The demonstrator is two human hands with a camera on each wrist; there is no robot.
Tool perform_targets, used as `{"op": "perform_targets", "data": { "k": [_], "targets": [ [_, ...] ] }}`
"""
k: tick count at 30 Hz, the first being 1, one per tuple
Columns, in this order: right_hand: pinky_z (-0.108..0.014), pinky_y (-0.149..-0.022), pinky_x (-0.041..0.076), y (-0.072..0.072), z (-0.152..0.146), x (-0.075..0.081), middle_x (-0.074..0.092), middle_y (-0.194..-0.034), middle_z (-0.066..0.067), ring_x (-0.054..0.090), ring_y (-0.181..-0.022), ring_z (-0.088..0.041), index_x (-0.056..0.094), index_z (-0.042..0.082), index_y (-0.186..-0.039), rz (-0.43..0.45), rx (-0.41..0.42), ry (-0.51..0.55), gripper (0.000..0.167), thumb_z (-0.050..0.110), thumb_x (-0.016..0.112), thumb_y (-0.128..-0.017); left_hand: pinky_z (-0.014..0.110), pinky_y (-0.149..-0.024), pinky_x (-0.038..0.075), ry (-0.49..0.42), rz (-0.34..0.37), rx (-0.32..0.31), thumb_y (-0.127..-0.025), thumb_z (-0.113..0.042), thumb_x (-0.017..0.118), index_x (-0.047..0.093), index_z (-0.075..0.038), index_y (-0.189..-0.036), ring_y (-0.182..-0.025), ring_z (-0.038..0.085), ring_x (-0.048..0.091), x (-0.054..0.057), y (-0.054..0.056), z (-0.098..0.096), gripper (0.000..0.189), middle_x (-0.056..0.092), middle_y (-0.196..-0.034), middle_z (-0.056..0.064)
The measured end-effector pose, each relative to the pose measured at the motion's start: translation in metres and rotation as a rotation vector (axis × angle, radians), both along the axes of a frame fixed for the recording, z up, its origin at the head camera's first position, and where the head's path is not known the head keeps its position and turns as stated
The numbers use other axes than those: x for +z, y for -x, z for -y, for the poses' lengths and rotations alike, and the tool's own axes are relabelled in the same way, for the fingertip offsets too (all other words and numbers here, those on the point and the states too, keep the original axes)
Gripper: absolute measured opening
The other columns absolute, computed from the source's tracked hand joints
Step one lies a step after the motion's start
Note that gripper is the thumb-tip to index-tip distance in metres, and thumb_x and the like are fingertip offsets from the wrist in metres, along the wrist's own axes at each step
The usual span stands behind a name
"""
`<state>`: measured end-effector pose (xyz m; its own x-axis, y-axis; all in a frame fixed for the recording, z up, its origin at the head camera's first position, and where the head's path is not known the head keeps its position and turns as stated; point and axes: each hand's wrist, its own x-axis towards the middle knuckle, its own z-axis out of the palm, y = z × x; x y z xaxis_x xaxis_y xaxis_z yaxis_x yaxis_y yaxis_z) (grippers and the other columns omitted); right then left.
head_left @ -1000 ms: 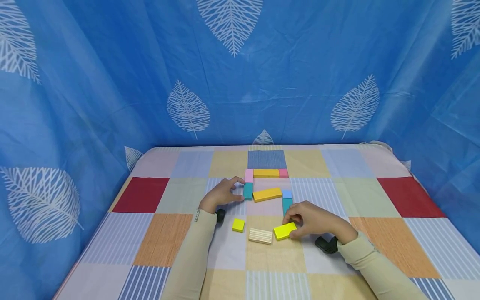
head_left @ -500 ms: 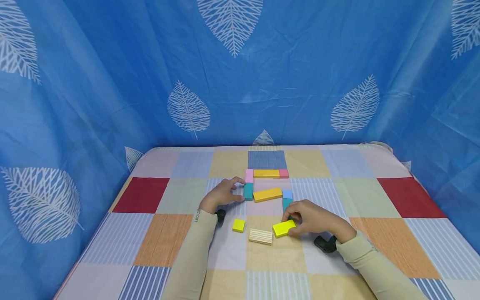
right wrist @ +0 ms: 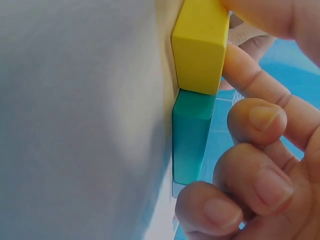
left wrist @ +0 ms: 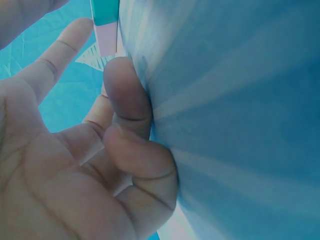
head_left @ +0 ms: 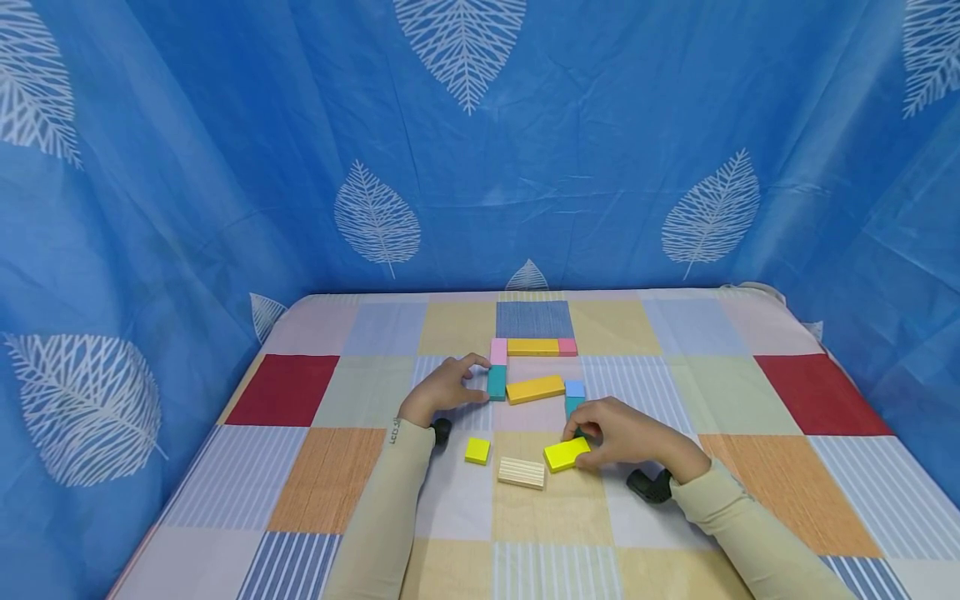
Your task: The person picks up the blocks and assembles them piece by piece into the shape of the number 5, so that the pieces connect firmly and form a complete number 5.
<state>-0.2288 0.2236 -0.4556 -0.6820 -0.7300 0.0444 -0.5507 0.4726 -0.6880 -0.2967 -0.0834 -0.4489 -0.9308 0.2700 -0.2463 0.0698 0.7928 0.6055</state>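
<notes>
In the head view, my right hand (head_left: 618, 432) pinches a yellow rectangular block (head_left: 566, 454) between thumb and index finger. In the right wrist view that yellow block (right wrist: 200, 62) meets the end of a teal block (right wrist: 192, 137), and the other fingers curl beside them. My left hand (head_left: 442, 387) reaches to another teal block (head_left: 497, 382), index fingertip and thumb tip right at its left side. The left wrist view has the index finger straight near the joint of teal (left wrist: 105, 11) and pink (left wrist: 106, 40) blocks, the other fingers bent against the cloth.
A pink block (head_left: 498, 351), an orange bar (head_left: 532, 347) and a red block (head_left: 567, 347) line the far side. A slanted orange bar (head_left: 535, 389) lies between the teal blocks, by a blue block (head_left: 574, 388). Nearer are a yellow square (head_left: 477, 451) and a ridged wooden block (head_left: 521, 472).
My right hand has slid the yellow block slightly away from me and a little left, toward the right teal block. The left hand has stayed in place.
</notes>
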Motion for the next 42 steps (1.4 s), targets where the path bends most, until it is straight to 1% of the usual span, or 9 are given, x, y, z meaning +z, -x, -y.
{"op": "perform_targets", "data": {
  "k": [5, 12, 19, 37, 42],
  "targets": [
    [-0.024, -0.064, 0.037, 0.0004, 0.0006, 0.0, 0.049, -0.075, 0.009, 0.039, -0.068, -0.001, 0.078, 0.012, -0.1, 0.006, 0.006, 0.002, 0.02, 0.005, 0.09, -0.086, 0.049, -0.105, 0.056, 0.002, 0.002, 0.003, -0.097, -0.016, 0.083, 0.064, -0.022, -0.146, -0.12, 0.036, 0.062, 0.0003, -0.0004, 0.0, 0.053, 0.061, -0.139, 0.021],
    [-0.024, -0.064, 0.037, 0.0006, 0.0011, 0.0, 0.049, -0.076, 0.01, 0.04, -0.069, -0.001, 0.077, 0.012, -0.101, -0.001, 0.01, -0.002, 0.02, 0.005, 0.089, -0.087, 0.05, -0.106, 0.055, 0.0, -0.001, -0.011, -0.097, -0.016, 0.083, 0.063, -0.021, -0.147, -0.121, 0.036, 0.062, 0.0008, -0.0005, 0.0007, 0.053, 0.061, -0.14, 0.021],
    [-0.024, -0.064, 0.037, 0.0003, 0.0011, 0.0004, 0.049, -0.077, 0.01, 0.04, -0.069, -0.001, 0.077, 0.012, -0.101, 0.001, 0.005, -0.004, 0.02, 0.004, 0.089, -0.087, 0.05, -0.107, 0.055, -0.002, 0.001, -0.002, -0.097, -0.016, 0.083, 0.063, -0.022, -0.147, -0.121, 0.036, 0.061, 0.0002, -0.0003, 0.001, 0.053, 0.061, -0.14, 0.021],
    [-0.024, -0.064, 0.037, -0.0003, 0.0015, 0.001, 0.048, -0.076, 0.01, 0.039, -0.069, -0.001, 0.077, 0.011, -0.101, -0.001, -0.001, -0.002, 0.02, 0.004, 0.089, -0.087, 0.051, -0.106, 0.055, -0.014, 0.0, -0.021, -0.097, -0.016, 0.083, 0.063, -0.02, -0.146, -0.122, 0.036, 0.061, 0.0002, 0.0005, 0.0022, 0.053, 0.061, -0.141, 0.021],
    [-0.024, -0.065, 0.037, -0.001, 0.0017, 0.0018, 0.048, -0.076, 0.01, 0.04, -0.069, -0.001, 0.077, 0.012, -0.101, 0.001, -0.002, -0.003, 0.02, 0.004, 0.089, -0.087, 0.051, -0.107, 0.054, -0.018, 0.007, -0.011, -0.098, -0.016, 0.082, 0.063, -0.021, -0.146, -0.123, 0.037, 0.061, -0.0003, 0.0003, 0.002, 0.053, 0.06, -0.142, 0.021]
  ]
}}
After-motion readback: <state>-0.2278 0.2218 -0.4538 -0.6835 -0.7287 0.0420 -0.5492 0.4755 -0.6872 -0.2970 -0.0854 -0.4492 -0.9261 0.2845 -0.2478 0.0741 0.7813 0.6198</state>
